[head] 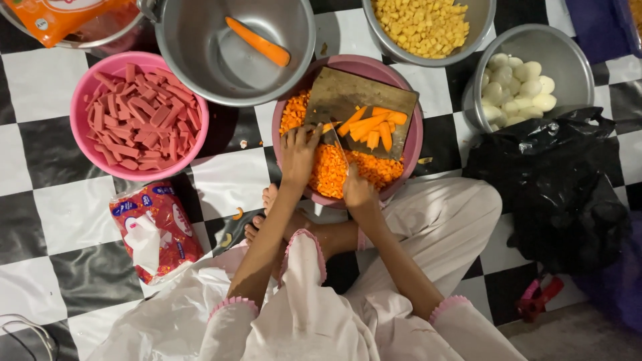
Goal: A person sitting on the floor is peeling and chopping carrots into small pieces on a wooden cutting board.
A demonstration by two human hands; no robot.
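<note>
Right hand grips knife; left hand pins carrot sticks just beside.

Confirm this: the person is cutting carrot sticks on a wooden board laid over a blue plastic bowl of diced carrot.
Wrong in one respect: the head view shows the plastic bowl is pink, not blue. The carrot sticks do lie on the wooden board over the diced carrot.
</note>
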